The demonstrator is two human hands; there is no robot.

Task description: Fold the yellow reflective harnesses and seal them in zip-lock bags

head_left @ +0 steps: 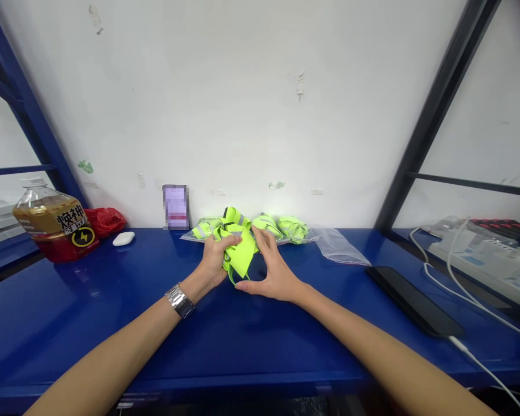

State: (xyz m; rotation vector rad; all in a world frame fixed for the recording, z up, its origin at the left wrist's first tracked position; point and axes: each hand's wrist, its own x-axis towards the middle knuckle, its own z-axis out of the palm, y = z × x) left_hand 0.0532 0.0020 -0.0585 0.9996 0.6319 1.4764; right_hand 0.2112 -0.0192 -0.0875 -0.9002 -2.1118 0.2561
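Between two hands, one hi-vis vest

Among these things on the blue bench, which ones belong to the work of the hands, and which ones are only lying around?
Part of the work: neon yellow reflective vest, gripped by the left hand, touched by the right hand; other reflective vests; clear plastic bag.

Just lying about: drink bottle; red plastic bag; white oval case; black phone; power strip.

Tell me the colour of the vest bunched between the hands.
The vest is fluorescent yellow-green with grey reflective strips; the head view shows it best.
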